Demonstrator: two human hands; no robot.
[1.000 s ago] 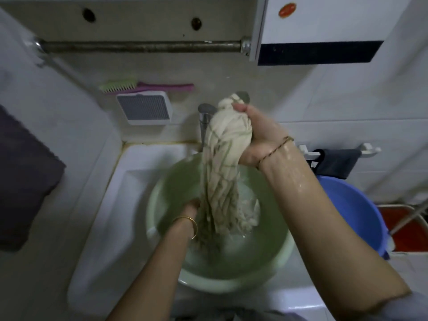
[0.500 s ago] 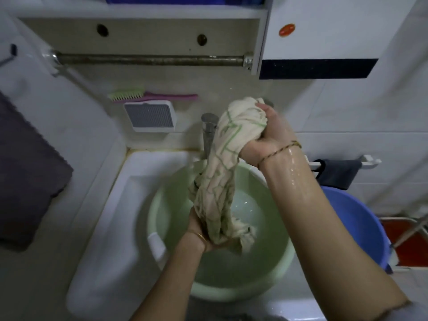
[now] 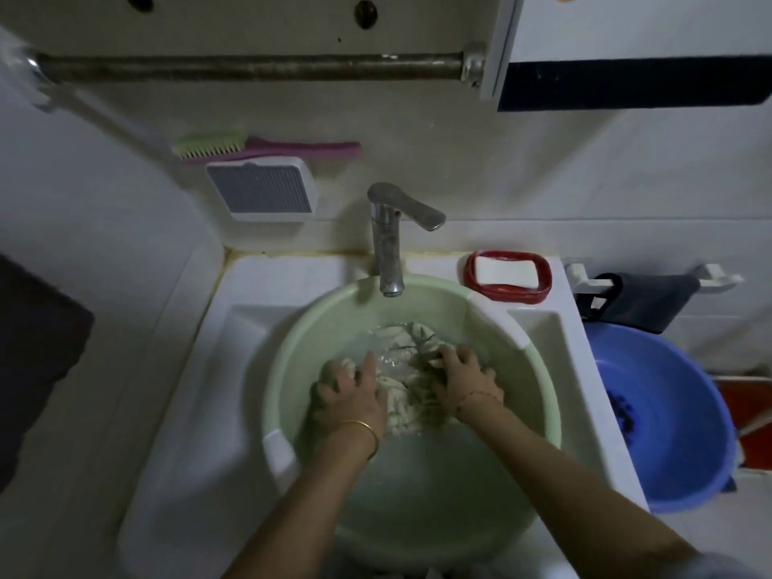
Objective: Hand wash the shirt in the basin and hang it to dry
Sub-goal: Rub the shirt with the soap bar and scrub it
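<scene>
Gold bangle (image 3: 362, 432) on the near wrist marks the left hand (image 3: 349, 397), which is down in the water (image 3: 417, 470) with its fingers bent over a bunch of the shirt (image 3: 399, 407). The right hand (image 3: 463, 382) is just beside it, fingers hooked like claws into another bunch. Both hands clutch cloth; neither is spread flat. The shirt lies crumpled and soaked between and under them, low in the middle of the green basin (image 3: 309, 328).

The main risk seems to be the basin itself. It sits loose in the white sink (image 3: 250, 328), filling most of it, and hard rubbing or a shove to one side could rock it and slop water over the rim and down the front. Lifting the dripping shirt fast would do the same and wet the floor.

The tap (image 3: 388, 244) hangs over the far rim. A quick upward pull could knock knuckles or snag cloth on the spout. Just right of it the red soap dish (image 3: 470, 273) with its white soap (image 3: 507, 271) sits at the sink's corner, touching the basin's edge, so a swinging elbow or a shifted basin might tip it towards the blue tub (image 3: 689, 432).

The rusty-looking rail (image 3: 250, 71) above could mark a pale shirt if it were hung there.
</scene>
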